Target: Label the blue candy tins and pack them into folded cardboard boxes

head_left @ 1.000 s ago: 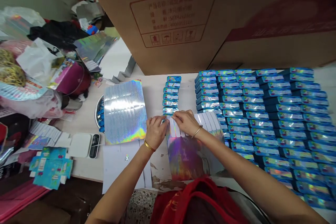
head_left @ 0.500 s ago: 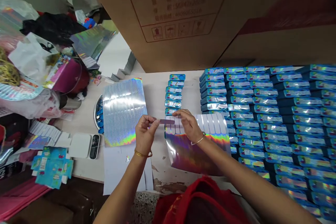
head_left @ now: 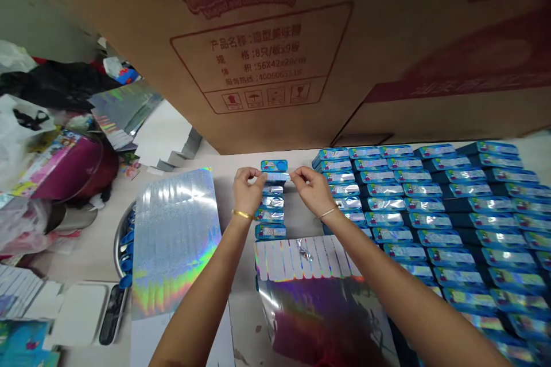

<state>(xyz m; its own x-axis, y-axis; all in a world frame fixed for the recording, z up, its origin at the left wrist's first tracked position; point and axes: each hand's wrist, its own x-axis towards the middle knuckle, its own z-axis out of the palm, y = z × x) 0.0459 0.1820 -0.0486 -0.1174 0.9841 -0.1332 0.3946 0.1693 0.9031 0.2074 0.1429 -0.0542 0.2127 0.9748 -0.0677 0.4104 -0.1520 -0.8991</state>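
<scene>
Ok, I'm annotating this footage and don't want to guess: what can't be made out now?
Head view: any print on the strip between left hand and right hand, too small.
Head view: right part of the metal bowl, covered by the silver sheet.
Head view: upper right corner of the dark shiny sheet, behind the right forearm.
Head view: full outline of the turquoise carton, cut off by picture edges.

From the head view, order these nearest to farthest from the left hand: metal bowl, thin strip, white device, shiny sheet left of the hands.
1. Thin strip: held by the left hand.
2. Shiny sheet: just left.
3. Metal bowl: past the sheet's left edge.
4. White device: lower left of the picture.
</scene>
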